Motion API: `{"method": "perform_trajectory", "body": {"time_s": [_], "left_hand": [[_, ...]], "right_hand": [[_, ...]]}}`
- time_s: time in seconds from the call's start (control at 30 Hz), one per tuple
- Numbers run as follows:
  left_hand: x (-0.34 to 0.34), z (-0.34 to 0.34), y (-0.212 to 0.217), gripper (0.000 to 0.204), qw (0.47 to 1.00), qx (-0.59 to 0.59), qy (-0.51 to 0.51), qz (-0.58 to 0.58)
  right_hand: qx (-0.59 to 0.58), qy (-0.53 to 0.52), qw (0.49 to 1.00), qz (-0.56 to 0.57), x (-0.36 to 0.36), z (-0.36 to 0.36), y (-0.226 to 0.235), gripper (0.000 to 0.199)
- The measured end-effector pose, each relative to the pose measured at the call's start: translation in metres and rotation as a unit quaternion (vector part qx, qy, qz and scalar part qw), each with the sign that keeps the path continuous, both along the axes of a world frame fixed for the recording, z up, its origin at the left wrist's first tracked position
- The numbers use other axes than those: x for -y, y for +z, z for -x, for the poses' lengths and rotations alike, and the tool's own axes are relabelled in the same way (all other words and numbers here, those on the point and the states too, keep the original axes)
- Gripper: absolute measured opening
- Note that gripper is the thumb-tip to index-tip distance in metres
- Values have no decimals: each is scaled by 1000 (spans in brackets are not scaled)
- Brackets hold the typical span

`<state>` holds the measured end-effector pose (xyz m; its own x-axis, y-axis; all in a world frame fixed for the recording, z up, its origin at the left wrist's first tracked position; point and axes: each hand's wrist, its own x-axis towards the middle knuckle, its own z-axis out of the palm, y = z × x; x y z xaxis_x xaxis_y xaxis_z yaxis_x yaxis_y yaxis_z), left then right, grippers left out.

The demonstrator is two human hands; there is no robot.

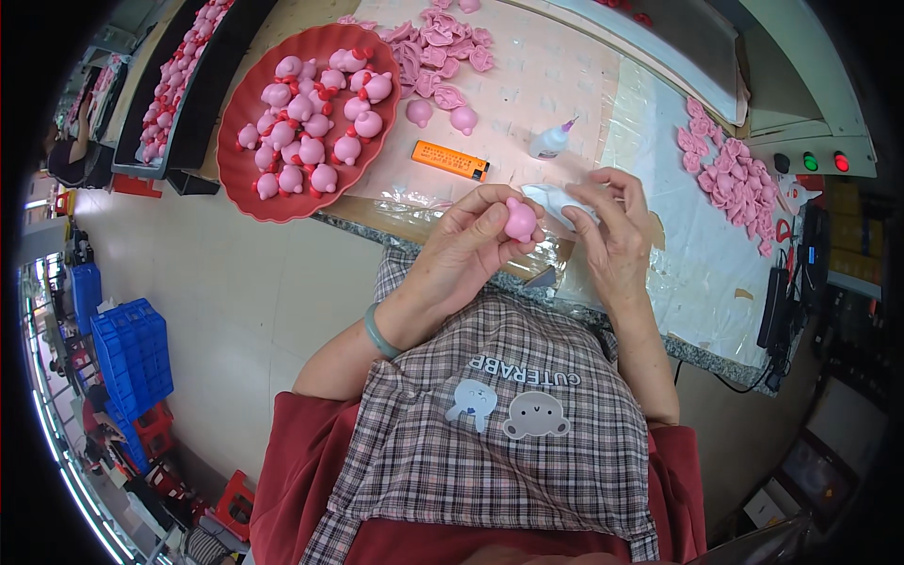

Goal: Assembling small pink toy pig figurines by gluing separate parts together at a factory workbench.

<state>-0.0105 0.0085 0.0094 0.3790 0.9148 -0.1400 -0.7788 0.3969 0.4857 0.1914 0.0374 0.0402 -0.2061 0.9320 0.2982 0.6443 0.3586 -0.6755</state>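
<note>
My left hand (471, 231) is closed round a small pink round toy head (521, 222), pinching it between thumb and fingers with its nub upward. Just to the right, my right hand (612, 221) has its fingers curved and apart. Its thumb and forefinger are close to a crumpled white cloth (546, 199) at the bench edge; whether they touch it I cannot tell. Beyond the hands stands a small glue bottle (550, 142) with a thin tip. An orange box cutter or lighter-shaped bar (450, 160) lies to its left.
At the left, a red scalloped tray (235, 184) holds several pink heads with red parts. Two loose pink heads (462, 120) lie near a pile of soft pink pieces (443, 47). Another pink pile (739, 184) is at the right. Blue crates (132, 358) stand on the floor.
</note>
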Motion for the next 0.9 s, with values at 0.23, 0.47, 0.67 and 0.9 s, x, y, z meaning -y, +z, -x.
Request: {"method": "perform_trajectory", "body": {"time_s": [0.23,0.47,0.67,0.9], "left_hand": [[0,-6,12,26,1000,-3,7,0],[6,-10,-5,22,999,-6,30,-19],[9,-11,-8,19,999,-18,47,-21],[11,-13,-9,19,998,-23,62,-15]], "right_hand": [[-23,75,994,-73,12,20,9,51],[15,89,987,-132,14,34,-7,47],[6,98,979,-180,14,37,-10,41],[5,102,976,-193,14,36,-13,39]]}}
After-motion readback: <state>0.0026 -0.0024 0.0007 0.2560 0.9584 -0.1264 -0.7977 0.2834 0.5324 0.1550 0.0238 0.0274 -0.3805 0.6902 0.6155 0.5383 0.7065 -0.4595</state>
